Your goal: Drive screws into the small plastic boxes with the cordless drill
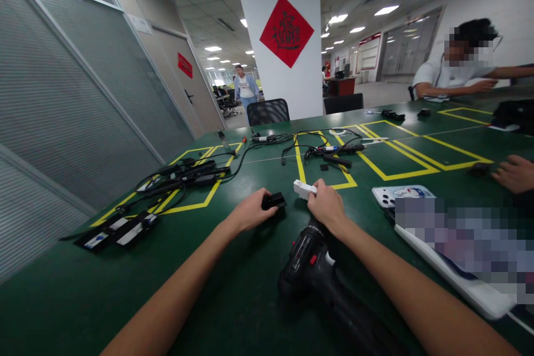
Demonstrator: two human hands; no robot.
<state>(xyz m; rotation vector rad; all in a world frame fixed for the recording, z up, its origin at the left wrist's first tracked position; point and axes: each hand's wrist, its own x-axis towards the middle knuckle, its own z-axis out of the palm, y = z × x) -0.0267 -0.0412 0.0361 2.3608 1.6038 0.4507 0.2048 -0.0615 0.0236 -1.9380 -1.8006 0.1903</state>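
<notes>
The left hand (249,211) holds a black part (276,200), the right hand (327,207) a white block (303,189), near a drill (311,267) on the green counter (237,300).

Part (275,200) left of block (303,189), both beyond drill (306,267)

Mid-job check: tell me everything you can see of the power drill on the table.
The power drill is black, apparently plastic, with a red button, a pale trigger and a collar ringed with markings too small to read. It lies on the green table, nose end pointing away from the camera, its handle running toward the lower right. The right hand hides its tip; whether they touch cannot be told.
</notes>
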